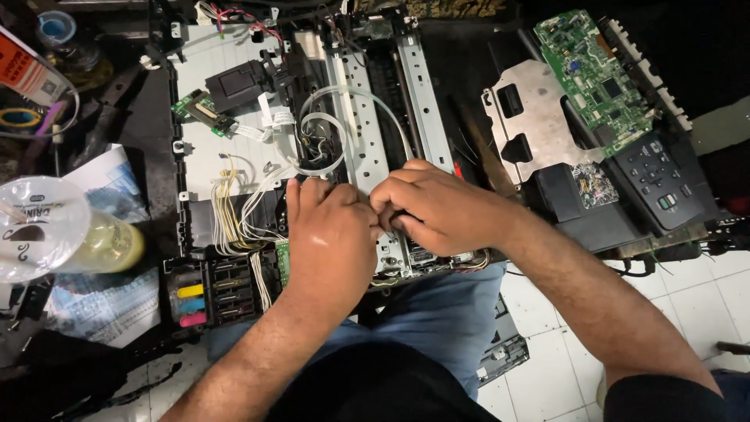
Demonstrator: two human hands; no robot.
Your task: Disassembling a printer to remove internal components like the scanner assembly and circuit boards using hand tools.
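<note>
An opened inkjet printer (234, 148), its cover off, rested across the person's lap, over blue jeans (445, 312). A loop of clear ink tubing (328, 125) curled just above the hands, and a bundle of white wires (234, 211) ran beside the left hand. One ink tank block (205, 293) showed three coloured windows: yellow, blue and pink. To the right lay one green circuit board (598, 74), one bare metal plate (531, 117) and one dark control panel (656, 184). A lidded plastic cup (47, 227) of yellow drink stood far left.

Both hands met at the printer's metal rail (363, 160). The left hand (332, 238) had its grip curled shut, the right hand (433, 207) likewise; what either grip pinched was hidden by the fingers.
</note>
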